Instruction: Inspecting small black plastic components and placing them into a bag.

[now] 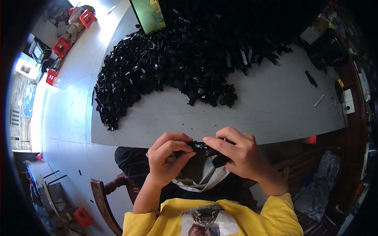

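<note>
A small black plastic part with cut-out holes (199,146) is pinched between my two hands, just off the table's near edge. My left hand (168,155) closes thumb and fingers on its left end. At its right end, my right hand (236,151) grips with thumb and fingers. A second black piece (220,160) shows under the fingers of my right hand; its kind I cannot make out. Below both hands a pale woven sack (197,185) hangs open at my lap. Across the table beyond lies a big heap of black plastic pieces (157,67).
The grey table (267,114) curves round in front of me. At its right are a pen (319,100), a black strip (311,78), a dark bin (327,49) and a socket strip (349,101). A lit screen (151,15) stands at the heap. A wooden chair (112,187) is at left.
</note>
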The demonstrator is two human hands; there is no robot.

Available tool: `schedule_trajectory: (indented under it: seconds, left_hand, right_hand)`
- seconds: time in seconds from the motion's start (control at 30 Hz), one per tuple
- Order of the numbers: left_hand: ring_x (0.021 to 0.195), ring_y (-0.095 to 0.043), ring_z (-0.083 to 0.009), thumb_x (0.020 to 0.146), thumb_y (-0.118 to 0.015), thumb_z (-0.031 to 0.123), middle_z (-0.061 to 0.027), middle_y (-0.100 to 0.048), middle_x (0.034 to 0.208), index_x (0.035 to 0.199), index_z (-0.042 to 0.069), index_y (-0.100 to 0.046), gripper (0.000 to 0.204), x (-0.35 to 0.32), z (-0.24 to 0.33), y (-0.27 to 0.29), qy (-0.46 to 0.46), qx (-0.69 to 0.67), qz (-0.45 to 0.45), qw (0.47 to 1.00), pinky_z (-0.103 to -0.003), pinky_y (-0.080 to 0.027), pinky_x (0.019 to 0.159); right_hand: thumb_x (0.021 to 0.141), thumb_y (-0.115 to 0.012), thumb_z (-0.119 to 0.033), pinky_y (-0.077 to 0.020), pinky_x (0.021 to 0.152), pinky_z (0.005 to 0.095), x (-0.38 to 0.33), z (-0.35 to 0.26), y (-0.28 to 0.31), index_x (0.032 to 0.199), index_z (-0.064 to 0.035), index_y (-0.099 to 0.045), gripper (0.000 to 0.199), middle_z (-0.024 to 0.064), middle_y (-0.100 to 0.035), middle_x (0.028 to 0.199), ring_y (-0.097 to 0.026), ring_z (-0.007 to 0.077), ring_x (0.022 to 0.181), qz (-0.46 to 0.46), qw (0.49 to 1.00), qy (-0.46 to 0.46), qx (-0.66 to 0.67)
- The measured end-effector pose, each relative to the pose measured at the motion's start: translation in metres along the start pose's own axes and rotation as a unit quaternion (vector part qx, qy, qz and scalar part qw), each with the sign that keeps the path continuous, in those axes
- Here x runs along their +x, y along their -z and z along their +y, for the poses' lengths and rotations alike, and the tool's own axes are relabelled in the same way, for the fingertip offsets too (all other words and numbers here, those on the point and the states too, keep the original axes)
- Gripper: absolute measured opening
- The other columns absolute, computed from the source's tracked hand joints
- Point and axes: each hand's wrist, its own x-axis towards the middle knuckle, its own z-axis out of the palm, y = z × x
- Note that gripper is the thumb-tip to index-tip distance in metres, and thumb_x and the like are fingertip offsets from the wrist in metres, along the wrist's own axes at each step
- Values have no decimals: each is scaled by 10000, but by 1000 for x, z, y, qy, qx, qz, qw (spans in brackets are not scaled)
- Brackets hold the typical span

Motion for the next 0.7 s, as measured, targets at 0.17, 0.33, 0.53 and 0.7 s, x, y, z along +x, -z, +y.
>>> schedule_trajectory:
  seconds: [0.17, 0.33, 0.53, 0.7]
  left_hand:
    - [791, -639, -206, 664, -750, -72, -116, -644, 936, 821, 13, -642, 208, 0, -1, -1, 9, -11, -1, 1000, -273, -514, 696]
    - [791, -641, -209, 670, -747, -66, -117, -646, 930, 820, 12, -642, 199, -3, -1, 0, 12, -13, -12, 1000, -277, -516, 697]
    - [802, -646, -215, 673, -752, -56, -119, -651, 935, 818, 13, -645, 192, -8, -1, -3, 23, 4, 4, 1000, -283, -516, 708]
    - [865, -636, -233, 686, -751, -17, -134, -656, 977, 832, -5, -640, 184, -14, -1, 3, 33, -68, -32, 997, -317, -505, 794]
  right_hand:
    - [628, -731, -13, -492, 534, 304, -1, 1, 1, 1089, -74, -673, 469, 68, -561, 841, -600, 196, 637, 0, 1000, -6, -1]
    - [604, -714, 21, -498, 566, 312, -3, 0, 1, 1105, -73, -669, 511, 76, -556, 856, -599, 205, 677, -24, 999, -9, 20]
    - [597, -689, 53, -507, 602, 320, -11, -2, -5, 1128, -60, -657, 544, 85, -552, 868, -597, 221, 702, -20, 1000, -15, 13]
    - [588, -689, 50, -514, 619, 322, -9, -1, -7, 1119, -48, -649, 542, 94, -571, 897, -610, 235, 722, -7, 996, -14, 91]
